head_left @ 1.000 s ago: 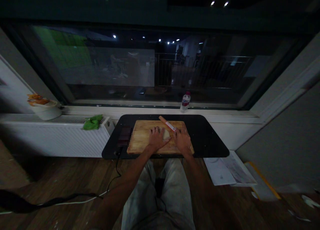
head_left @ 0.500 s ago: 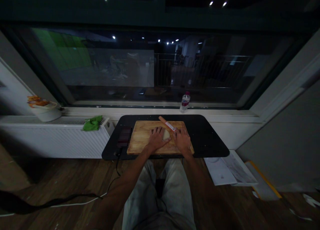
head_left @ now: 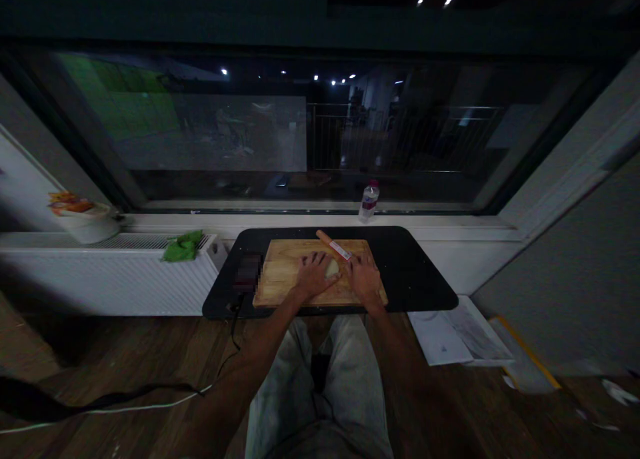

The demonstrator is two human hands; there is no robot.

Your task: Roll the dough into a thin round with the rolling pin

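I judge the pale lump (head_left: 332,268) soft, light, best cupped around; left hand (head_left: 314,274) lies splayed against it; right hand (head_left: 365,278), I can't tell.

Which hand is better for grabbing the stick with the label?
Right, I think: the right hand is next to the near end of the labelled stick. The left hand is farther from it, at the pale lump.
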